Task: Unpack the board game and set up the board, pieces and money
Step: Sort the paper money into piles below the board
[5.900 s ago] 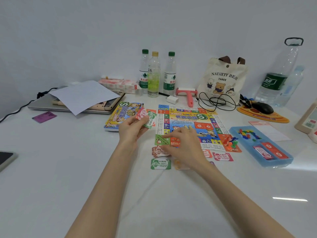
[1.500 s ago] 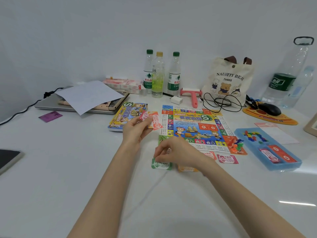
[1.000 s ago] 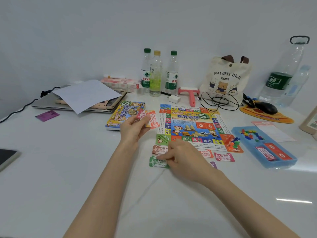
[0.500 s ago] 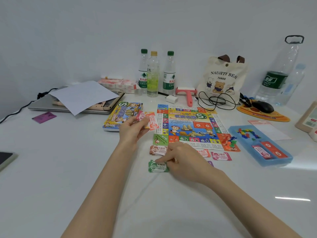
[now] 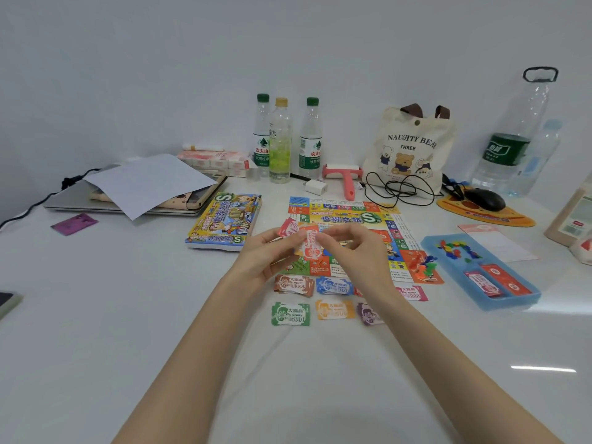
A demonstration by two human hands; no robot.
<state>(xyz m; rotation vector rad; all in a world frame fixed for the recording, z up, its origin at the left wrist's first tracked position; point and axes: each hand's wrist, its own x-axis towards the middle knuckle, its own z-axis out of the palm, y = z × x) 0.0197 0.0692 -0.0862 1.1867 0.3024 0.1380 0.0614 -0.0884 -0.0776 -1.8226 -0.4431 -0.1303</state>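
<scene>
On the tote bag (image 5: 410,145) we read "NAUGHTY BEAR" over "THREE". The game box (image 5: 224,219) and the board (image 5: 339,218) both carry "世界之旅" beside a big "S". The left bottle (image 5: 262,152) shows "农夫山" in red, the right bottle (image 5: 310,154) the same characters in part, and the middle bottle (image 5: 274,133) a single "水". The green note (image 5: 291,314) reads "大富翁", "MONEY" and "5000" — the brown note (image 5: 293,283) reads "大富翁" and "MONEY", with a figure ending in zeros. The blue note (image 5: 334,285) and pink note (image 5: 411,293) show "大富翁", but their figures blur. We cannot make out the print on the red note (image 5: 310,246) or the large bottle (image 5: 506,152).
</scene>
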